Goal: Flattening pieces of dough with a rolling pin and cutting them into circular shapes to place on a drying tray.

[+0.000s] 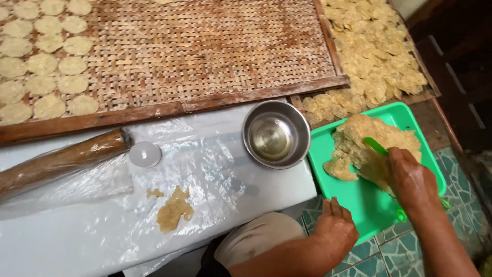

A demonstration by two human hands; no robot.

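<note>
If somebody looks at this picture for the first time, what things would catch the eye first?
Probably the bright green tray at lower right, where the right hand works a green tool into a mound of yellowish dough while the left hand rests at the tray's near edge. Next, the large woven mat across the top, with pale round discs laid in rows at its left end.
</note>
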